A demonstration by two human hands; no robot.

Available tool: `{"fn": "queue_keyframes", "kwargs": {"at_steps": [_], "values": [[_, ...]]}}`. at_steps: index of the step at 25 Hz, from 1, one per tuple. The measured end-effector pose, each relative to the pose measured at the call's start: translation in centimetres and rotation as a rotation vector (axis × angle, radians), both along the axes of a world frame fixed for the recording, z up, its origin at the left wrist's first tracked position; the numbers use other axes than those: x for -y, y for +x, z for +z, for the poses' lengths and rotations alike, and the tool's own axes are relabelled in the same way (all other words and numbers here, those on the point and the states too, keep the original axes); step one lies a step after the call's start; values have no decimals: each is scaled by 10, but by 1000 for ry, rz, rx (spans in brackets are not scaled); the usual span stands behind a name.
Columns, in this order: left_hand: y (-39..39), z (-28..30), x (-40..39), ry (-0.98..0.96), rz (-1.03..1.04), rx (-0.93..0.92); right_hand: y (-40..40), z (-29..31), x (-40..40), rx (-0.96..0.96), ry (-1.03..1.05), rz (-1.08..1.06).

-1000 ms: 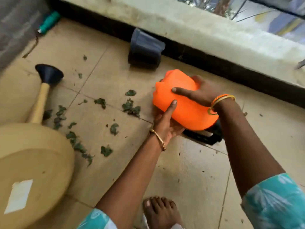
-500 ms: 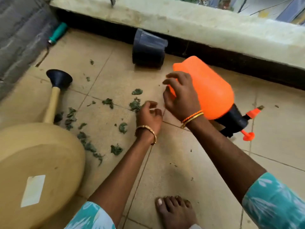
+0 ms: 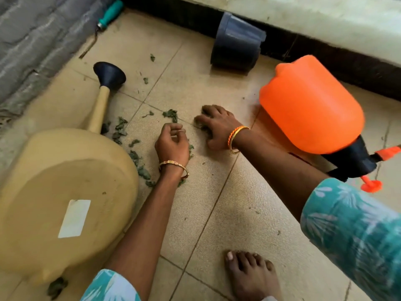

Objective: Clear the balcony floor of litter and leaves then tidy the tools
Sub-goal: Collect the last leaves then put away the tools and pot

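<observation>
Torn green leaves (image 3: 138,156) lie scattered on the tan tiled floor (image 3: 217,213) between a tan watering can (image 3: 65,192) and an orange sprayer (image 3: 310,105). My right hand (image 3: 219,127) is down on the floor, its fingers curled over a small clump of leaves. My left hand (image 3: 172,145) hovers just left of it with fingers curled toward the thumb; no leaf shows inside it. More leaves (image 3: 171,114) lie just beyond my left hand. The sprayer lies on its side to the right of my right arm, not touched.
A dark plant pot (image 3: 236,42) lies on its side against the low parapet wall (image 3: 314,22). A green-handled hand tool (image 3: 109,14) rests at the far left corner beside grey sheeting (image 3: 32,40). My bare foot (image 3: 251,272) stands on the floor near the bottom.
Both hands let go of the orange sprayer, which now lies at the right. My right hand came down onto the leaves and my left hand moved in beside it.
</observation>
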State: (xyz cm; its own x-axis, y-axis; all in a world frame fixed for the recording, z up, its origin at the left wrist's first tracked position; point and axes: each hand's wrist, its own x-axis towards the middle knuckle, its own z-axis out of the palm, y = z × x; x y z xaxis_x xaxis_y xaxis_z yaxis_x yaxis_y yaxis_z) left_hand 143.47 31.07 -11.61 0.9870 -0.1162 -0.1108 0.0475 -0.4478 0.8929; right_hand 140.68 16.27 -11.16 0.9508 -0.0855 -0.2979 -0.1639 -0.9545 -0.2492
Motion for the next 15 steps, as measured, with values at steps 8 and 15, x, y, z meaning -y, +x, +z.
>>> {"fn": "queue_keyframes", "kwargs": {"at_steps": [8, 15], "values": [[-19, -10, -8, 13, -128, -28, -85, -17, -19, 408, 87, -79], [-40, 22, 2, -27, -104, -280, -75, 7, -23, 558, 244, -321]]}}
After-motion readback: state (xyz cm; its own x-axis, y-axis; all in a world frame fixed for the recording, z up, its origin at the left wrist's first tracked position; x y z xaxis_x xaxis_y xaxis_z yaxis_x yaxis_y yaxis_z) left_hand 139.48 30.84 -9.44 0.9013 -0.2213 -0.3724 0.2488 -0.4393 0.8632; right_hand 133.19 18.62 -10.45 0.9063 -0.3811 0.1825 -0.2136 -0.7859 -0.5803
